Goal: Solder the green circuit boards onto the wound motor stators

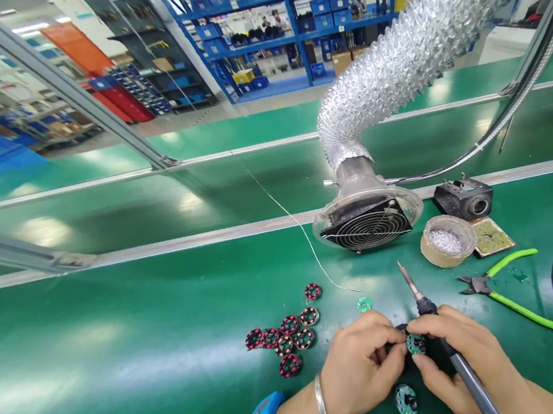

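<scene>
My right hand (469,365) is closed on a soldering iron (467,375), which lies across the palm with its bare tip pointing up and left. The thumb and forefinger of that hand also grip the edge of a small round green circuit board (415,344). My left hand (363,359) is closed in a pinch at the board's left side, on a dark part mostly hidden by the fingers. Below the hands rests another round circuit board (406,401) with a black centre. A small bright green ring board (364,304) lies just above my left hand.
Several wound copper and red coil rings (289,325) lie left of my hands. A fume extractor fan (369,225) hangs behind. To the right are a tub of metal bits (446,241), a sponge tray (493,237), a black iron stand (464,198) and green-handled cutters (508,289). Solder wire (310,241) trails leftward.
</scene>
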The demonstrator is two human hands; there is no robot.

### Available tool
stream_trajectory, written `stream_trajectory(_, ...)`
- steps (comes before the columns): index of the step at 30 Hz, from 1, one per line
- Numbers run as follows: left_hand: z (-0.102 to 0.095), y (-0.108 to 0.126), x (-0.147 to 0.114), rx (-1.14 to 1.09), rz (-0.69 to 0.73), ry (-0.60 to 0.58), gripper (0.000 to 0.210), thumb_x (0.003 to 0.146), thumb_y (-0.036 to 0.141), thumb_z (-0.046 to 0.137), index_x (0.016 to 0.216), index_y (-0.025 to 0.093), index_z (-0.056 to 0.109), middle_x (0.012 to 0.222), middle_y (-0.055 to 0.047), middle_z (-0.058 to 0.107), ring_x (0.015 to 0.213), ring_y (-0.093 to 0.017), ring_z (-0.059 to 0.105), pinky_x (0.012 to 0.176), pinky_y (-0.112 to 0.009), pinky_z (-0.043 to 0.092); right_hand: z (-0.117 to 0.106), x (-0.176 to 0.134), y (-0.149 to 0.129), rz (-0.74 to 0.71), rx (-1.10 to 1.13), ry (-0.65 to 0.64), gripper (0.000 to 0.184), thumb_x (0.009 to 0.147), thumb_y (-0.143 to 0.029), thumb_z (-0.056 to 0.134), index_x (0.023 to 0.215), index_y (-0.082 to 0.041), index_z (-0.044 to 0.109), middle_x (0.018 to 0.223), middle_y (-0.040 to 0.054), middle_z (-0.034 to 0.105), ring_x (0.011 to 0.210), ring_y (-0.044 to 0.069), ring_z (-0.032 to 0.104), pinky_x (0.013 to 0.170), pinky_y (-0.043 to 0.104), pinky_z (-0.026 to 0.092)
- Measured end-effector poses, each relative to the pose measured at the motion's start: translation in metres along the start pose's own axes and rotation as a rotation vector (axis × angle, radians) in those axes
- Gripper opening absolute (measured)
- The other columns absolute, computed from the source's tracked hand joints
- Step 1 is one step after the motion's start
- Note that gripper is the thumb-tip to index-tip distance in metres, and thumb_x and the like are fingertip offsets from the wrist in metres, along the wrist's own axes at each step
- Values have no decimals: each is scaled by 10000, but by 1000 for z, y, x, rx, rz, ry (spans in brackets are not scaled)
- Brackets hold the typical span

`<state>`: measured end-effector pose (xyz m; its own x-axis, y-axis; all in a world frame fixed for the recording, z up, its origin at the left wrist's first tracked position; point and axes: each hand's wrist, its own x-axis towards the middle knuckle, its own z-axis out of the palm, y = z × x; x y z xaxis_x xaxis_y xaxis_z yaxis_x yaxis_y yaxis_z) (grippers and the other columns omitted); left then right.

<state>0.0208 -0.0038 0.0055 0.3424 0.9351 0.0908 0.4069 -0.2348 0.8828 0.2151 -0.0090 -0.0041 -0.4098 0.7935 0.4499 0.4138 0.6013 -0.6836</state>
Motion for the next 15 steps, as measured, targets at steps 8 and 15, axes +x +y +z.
stream_trajectory(8,4,0,5,-150,-306,-18,26,705,127,654,716,142,672,633,16,561,465,-57,435,444,-170,352,4,-1,1,11,-31,-8,363,860,-102,551,1201,-218,513,983,61,654,806,189,618,715,323,518)
stream_trajectory(15,-4,-9,-1,-173,-278,-37,96,744,118,654,832,155,663,566,44,568,482,-78,488,469,-170,406,6,2,0,-2,-43,-53,391,860,-74,530,1222,-219,507,963,53,669,756,168,604,686,303,523)
